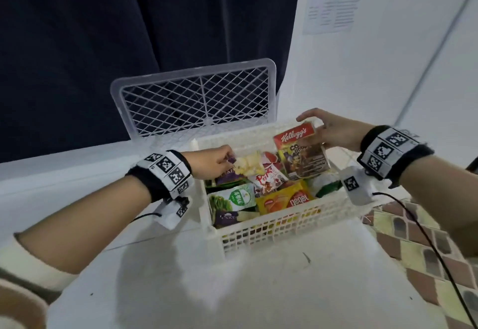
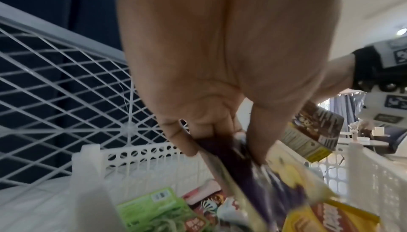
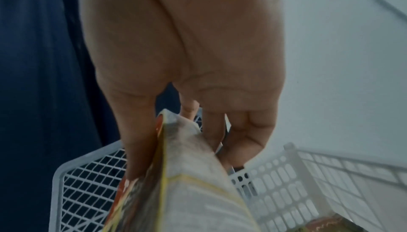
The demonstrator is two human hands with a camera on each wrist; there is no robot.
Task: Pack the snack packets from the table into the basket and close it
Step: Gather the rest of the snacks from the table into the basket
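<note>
A white perforated basket [image 1: 271, 228] stands on the white table, its lattice lid [image 1: 196, 98] upright behind it. Inside lie several snack packets, among them a green one [image 1: 232, 198] and a yellow one [image 1: 287, 199]. My left hand [image 1: 219, 160] pinches the top of a purple packet [image 1: 229, 173] at the basket's left, also seen as the purple packet [image 2: 264, 183] under my fingers [image 2: 187, 141]. My right hand [image 1: 328, 132] grips the top of a Kellogg's cereal box [image 1: 300, 152] held upright over the basket's back right; the box [image 3: 187, 192] fills the right wrist view.
A dark blue curtain [image 1: 129, 31] hangs behind the lid, and a white wall with a paper notice [image 1: 331, 8] is at the right. A patterned cloth [image 1: 426, 238] lies at the table's right edge. A black cable [image 1: 439, 256] trails from my right wrist.
</note>
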